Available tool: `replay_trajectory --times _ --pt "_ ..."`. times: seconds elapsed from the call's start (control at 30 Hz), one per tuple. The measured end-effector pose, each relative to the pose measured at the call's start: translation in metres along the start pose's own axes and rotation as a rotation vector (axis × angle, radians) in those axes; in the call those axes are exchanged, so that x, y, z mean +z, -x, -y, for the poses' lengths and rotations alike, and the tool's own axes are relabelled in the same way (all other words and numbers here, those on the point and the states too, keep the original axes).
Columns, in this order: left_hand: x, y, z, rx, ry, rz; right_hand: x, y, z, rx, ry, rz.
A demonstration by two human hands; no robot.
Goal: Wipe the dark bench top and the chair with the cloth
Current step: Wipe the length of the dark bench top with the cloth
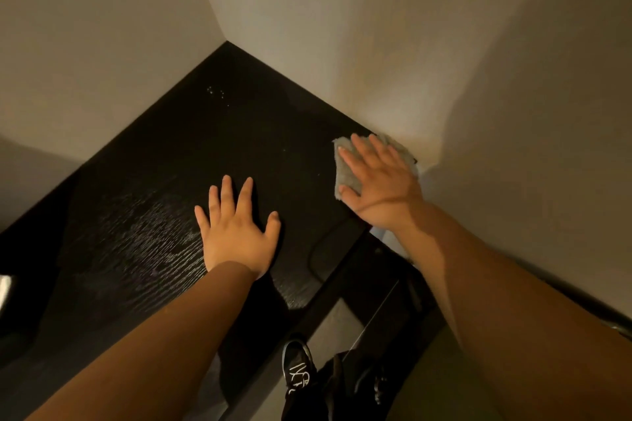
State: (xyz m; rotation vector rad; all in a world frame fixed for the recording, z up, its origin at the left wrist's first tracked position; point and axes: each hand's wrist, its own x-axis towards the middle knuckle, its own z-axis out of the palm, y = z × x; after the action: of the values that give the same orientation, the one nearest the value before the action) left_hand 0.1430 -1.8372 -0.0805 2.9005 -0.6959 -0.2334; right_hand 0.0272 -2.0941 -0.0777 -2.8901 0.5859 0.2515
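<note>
Both my hands lie flat on the one dark bench [164,215], fingers straight. My right hand [379,181] presses the single cloth [345,178] at the bench's right edge, against the wall [478,79]. My left hand [236,236] rests bare, holding nothing.

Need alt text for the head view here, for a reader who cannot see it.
Seen from above, the right hand presses a pale cloth flat on a dark bench top beside the wall, while the left hand rests flat on it too. A black sneaker shows below.
</note>
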Motion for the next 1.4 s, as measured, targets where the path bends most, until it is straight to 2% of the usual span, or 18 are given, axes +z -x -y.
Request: replay_trajectory --times 0.13,0.33,0.57,0.63,0.77,0.83,0.97,1.1,1.3,1.4 --pt "-0.001 0.0 0.0 0.004 0.005 -0.004 -0.005 -0.008 0.023 0.089 -0.022 0.009" --pt "0.0 0.001 0.0 0.006 0.0 -0.002 0.005 0.029 0.033 -0.02 0.013 0.072" --pt "0.0 -0.001 -0.001 0.003 0.007 -0.006 -0.003 -0.026 0.022 0.145 -0.012 -0.005" --pt "0.0 -0.001 0.0 0.002 0.007 -0.004 -0.005 -0.021 0.036 0.104 0.001 0.013" --pt "-0.001 0.0 0.0 0.006 0.013 0.003 0.002 0.02 0.058 -0.177 0.054 0.086" --pt "-0.001 0.0 0.0 0.005 0.013 -0.001 0.0 0.019 0.046 -0.234 0.037 0.087" --pt "0.0 0.0 0.0 0.004 0.015 -0.004 -0.017 -0.03 0.019 -0.113 0.051 0.111" --pt "-0.001 -0.002 -0.001 0.002 0.015 -0.009 -0.022 -0.053 0.037 -0.008 0.024 0.054" --pt "-0.002 0.0 0.0 0.005 0.019 0.002 -0.005 0.0 0.053 -0.263 0.03 0.104" --pt "-0.002 0.0 -0.001 0.004 0.019 -0.002 -0.011 -0.017 0.03 -0.233 0.043 0.098"
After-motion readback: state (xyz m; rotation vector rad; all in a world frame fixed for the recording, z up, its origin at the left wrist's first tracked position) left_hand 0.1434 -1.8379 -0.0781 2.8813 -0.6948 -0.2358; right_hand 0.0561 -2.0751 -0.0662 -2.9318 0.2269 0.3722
